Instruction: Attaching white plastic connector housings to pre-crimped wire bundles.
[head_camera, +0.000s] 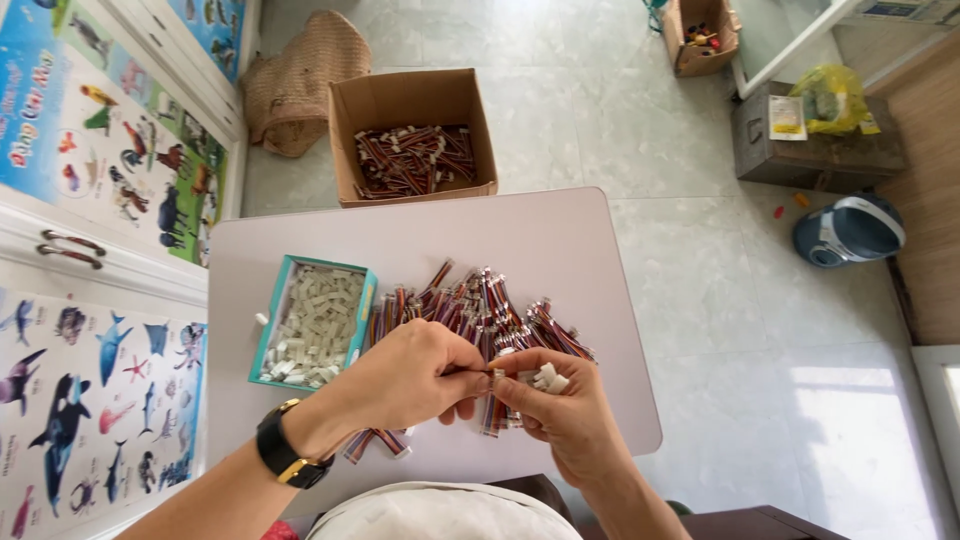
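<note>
Head view: left hand (405, 375) fingers pinched narrow on the end of a short wire bundle (493, 408), which hangs below the fingertips. Right hand (555, 405) fingers curled, meeting the left fingertips at that same bundle, with small white connectors (548, 378) held in the palm. Just beyond the fingers, a heap of red-striped wire bundles (480, 300) on the pale table (560, 240). Left of the left fingers, a teal tray (268, 330) of white connectors. Far beyond, a cardboard box (410, 100) of more wires.
</note>
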